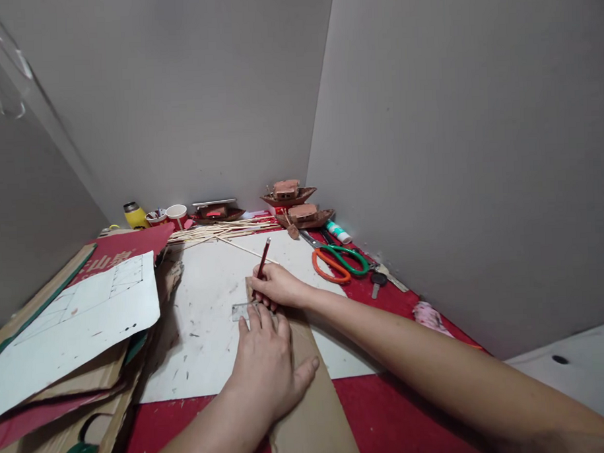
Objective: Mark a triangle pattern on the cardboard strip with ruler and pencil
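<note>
A strip of brown cardboard (311, 411) lies on a white sheet (207, 349) over the red tabletop. Across its far part rests a clear ruler (239, 312). My left hand (267, 356) is spread flat, fingertips on the ruler and palm over the cardboard. Just beyond those fingertips, my right hand (276, 285) is closed round a dark red pencil (264, 257), held nearly upright. The pencil's tip is hidden behind the fingers.
Cardboard pieces and a drawn-on sheet (87, 313) are stacked at the left. Thin sticks (223, 230), cups (177, 214) and model boats (306, 216) stand along the back. Scissors (340, 259), a glue stick (338, 232) and keys (378, 281) lie at the right.
</note>
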The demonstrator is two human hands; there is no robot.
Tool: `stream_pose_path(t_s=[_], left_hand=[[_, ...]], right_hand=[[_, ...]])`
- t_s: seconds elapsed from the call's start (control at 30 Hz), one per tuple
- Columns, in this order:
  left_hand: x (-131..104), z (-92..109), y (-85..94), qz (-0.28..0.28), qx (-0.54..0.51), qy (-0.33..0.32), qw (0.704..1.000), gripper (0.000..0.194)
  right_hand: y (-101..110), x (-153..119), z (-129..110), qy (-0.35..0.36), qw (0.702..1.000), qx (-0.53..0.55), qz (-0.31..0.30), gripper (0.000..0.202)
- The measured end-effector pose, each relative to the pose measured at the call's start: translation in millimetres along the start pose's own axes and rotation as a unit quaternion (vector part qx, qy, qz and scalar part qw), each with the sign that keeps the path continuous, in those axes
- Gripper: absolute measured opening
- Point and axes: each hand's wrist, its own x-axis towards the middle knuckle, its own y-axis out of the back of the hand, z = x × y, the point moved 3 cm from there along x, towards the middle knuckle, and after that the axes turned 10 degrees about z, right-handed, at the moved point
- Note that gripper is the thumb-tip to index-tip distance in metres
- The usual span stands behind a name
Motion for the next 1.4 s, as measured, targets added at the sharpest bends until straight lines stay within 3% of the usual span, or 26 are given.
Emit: stream_pose_path(t_s=[0.43, 1.4], left_hand=[[-1, 0, -2.1, 0.006, 0.013, -0.007, 1.0, 0.085], [0, -1, -4.1, 0.014, 0.014, -0.007, 1.0, 0.085]], right_hand=[[-1, 3, 11, -0.005, 0.997, 0.068, 0.02, 0.027], [1, 2, 12, -0.009, 0.996, 0.089, 0.017, 0.026]])
